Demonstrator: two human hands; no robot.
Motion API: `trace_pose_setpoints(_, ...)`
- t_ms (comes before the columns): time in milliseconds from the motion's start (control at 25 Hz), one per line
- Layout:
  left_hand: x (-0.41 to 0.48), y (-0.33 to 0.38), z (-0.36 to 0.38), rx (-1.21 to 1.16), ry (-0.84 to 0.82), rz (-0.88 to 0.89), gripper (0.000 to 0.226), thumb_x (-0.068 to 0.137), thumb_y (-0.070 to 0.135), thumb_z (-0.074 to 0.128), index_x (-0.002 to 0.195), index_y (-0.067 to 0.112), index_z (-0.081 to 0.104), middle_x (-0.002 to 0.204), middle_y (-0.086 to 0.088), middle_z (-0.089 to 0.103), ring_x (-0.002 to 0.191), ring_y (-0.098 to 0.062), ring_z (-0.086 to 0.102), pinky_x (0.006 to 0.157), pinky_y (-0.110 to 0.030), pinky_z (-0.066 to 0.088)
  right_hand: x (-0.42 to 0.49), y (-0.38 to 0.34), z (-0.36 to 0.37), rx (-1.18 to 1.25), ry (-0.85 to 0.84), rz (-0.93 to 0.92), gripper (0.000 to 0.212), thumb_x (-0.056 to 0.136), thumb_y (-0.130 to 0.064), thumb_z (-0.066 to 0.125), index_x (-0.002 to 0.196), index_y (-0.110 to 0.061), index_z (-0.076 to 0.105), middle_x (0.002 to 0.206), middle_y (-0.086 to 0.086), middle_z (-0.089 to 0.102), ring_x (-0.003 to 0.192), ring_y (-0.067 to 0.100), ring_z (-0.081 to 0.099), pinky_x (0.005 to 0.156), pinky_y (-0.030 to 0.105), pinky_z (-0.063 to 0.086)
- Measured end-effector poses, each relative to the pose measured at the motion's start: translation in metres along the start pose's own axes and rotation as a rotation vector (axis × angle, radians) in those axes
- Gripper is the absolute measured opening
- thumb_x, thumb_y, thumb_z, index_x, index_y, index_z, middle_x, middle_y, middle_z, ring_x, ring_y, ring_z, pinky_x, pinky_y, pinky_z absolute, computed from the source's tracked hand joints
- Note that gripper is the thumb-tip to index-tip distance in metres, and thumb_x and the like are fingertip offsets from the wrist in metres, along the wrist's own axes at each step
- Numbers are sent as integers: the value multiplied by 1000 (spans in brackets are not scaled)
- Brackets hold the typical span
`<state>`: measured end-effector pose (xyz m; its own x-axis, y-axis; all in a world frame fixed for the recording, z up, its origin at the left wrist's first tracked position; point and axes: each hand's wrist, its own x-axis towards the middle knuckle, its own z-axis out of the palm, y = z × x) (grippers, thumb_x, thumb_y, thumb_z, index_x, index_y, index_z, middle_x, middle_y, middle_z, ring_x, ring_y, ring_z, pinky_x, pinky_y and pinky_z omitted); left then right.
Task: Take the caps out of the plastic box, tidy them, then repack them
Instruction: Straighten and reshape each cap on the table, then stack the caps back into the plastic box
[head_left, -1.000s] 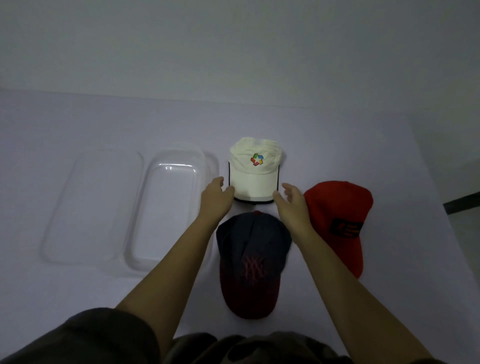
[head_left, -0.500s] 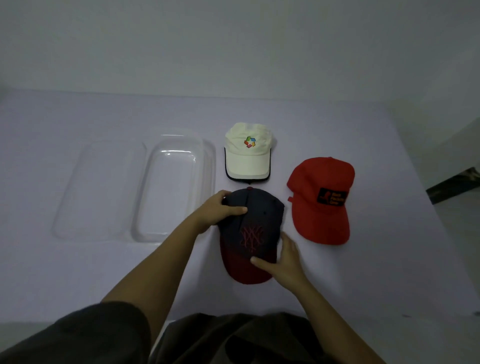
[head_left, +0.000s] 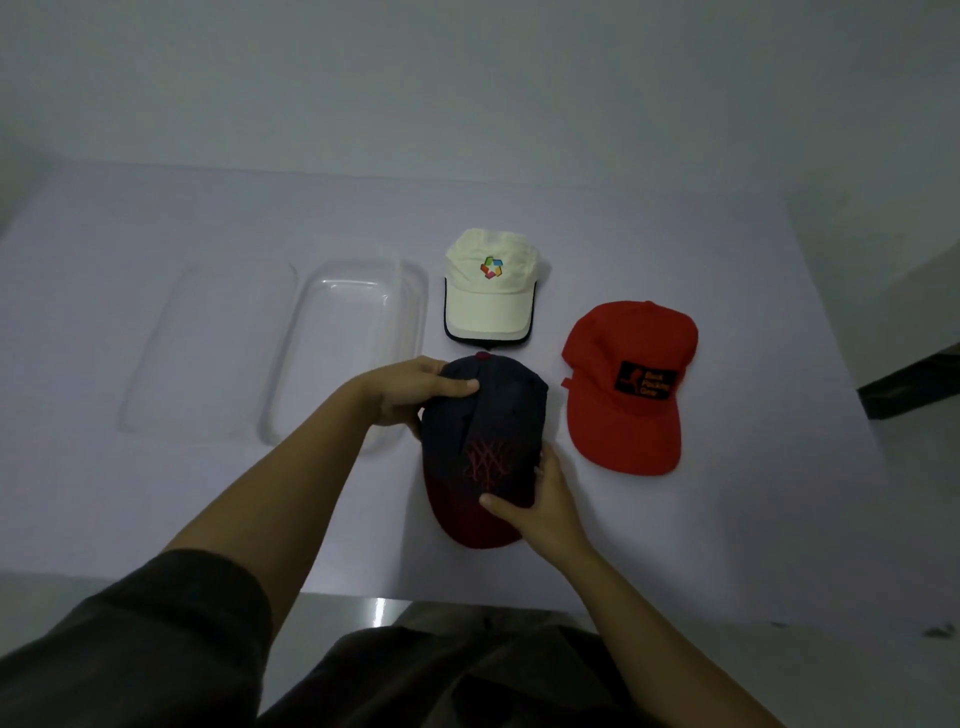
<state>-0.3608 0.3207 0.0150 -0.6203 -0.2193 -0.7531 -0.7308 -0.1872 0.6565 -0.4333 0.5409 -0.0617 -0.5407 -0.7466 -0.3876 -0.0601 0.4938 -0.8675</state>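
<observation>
— What is held?
— A navy fabric cap with a maroon brim (head_left: 483, 431) is clamped at the crown by the left grip (head_left: 410, 389) and at the side by the right grip (head_left: 545, 504), near the white counter (head_left: 727, 519).
— And progress?
— A cream cap (head_left: 488, 291) and a red cap (head_left: 628, 384) are laid out beyond. The clear plastic box (head_left: 343, 353) at the left is seen empty. Repacking is judged not yet begun.

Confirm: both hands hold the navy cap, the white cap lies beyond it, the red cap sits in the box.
The head view shows the red cap on the table, right of the navy cap; the box holds no cap. The left hand and right hand do hold the navy cap, the white cap beyond it.
</observation>
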Motion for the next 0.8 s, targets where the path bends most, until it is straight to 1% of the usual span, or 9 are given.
trace_pose_setpoints(40,-5,6,0,4,3,16,35,84,36,64,114,19,62,118,-8,63,112,-30,58,91,-63,47,-1,-5,-2,23,1,-14,89,62,-33,85,131,-37,28,128,-16,40,126,13,42,101,30,42)
trace_pose_setpoints(120,-18,20,-6,16,19,62,32,84,34,63,111,16,63,115,-9,65,109,-31,60,89,-61,48,-2,-19,-4,45,42,-66,90,57,-46,83,131,-34,32,132,-15,43,124,10,44,103,38,44)
trace_pose_setpoints(240,-45,39,-26,4,87,128,36,84,31,63,114,10,63,113,-12,68,104,-31,64,87,-60,50,5,-44,8,33,85,-139,107,53,-66,75,142,-31,26,140,-7,41,129,15,41,103,48,44)
trace_pose_setpoints(320,-64,48,-46,10,123,173,33,85,29,62,111,10,66,109,-11,70,101,-29,67,85,-58,52,8,-67,19,15,103,-181,110,54,-67,73,144,-32,21,142,-5,38,131,17,38,104,49,41)
trace_pose_setpoints(400,-84,52,-73,15,156,211,30,79,33,66,103,14,70,104,-9,73,98,-28,68,85,-57,52,18,-91,36,3,100,-233,108,56,-65,73,145,-34,19,142,-5,37,131,17,37,105,49,40)
trace_pose_setpoints(480,-101,51,-103,23,169,229,43,63,43,77,97,17,72,102,-8,74,96,-28,69,85,-57,52,29,-110,60,7,83,-264,107,59,-64,72,145,-35,17,143,-5,36,131,17,36,106,49,39)
trace_pose_setpoints(560,-111,49,-137,43,153,228,61,48,49,84,99,18,73,105,-8,73,98,-28,69,83,-57,53,40,-127,88,22,84,-279,107,59,-65,71,145,-33,16,143,-3,35,133,18,35,106,49,39)
trace_pose_setpoints(680,-114,43,-180,83,123,199,71,45,51,86,105,15,71,109,-10,72,99,-29,68,84,-58,52,54,-141,130,52,88,-267,108,58,-70,69,145,-30,18,142,-2,37,132,20,37,105,48,41)
trace_pose_setpoints(800,-102,33,-216,130,77,154,74,47,50,85,108,12,69,110,-11,71,100,-29,68,85,-61,51,67,-146,160,50,75,-236,106,60,-67,70,145,-32,17,143,-4,37,132,18,37,106,47,39)
